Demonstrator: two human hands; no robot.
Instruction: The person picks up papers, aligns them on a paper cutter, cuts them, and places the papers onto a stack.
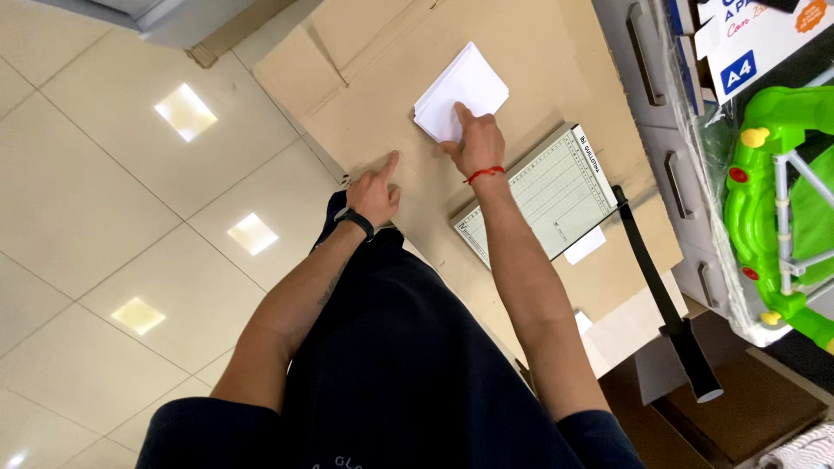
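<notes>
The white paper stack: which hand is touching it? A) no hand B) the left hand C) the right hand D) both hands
C: the right hand, the one with the red string on its wrist, rests its fingers on the white paper stack, while the left hand presses on the brown cardboard apart from the paper.

A flattened brown cardboard sheet [382, 95] is serving as the surface, lying on the glossy cream tiled floor [95, 217]. A stack of white paper sheets [460, 91] is resting at its 12 o'clock, and a pale green gridded paper guillotine with a black handle [543, 195] is sitting at 3 o'clock.
</notes>
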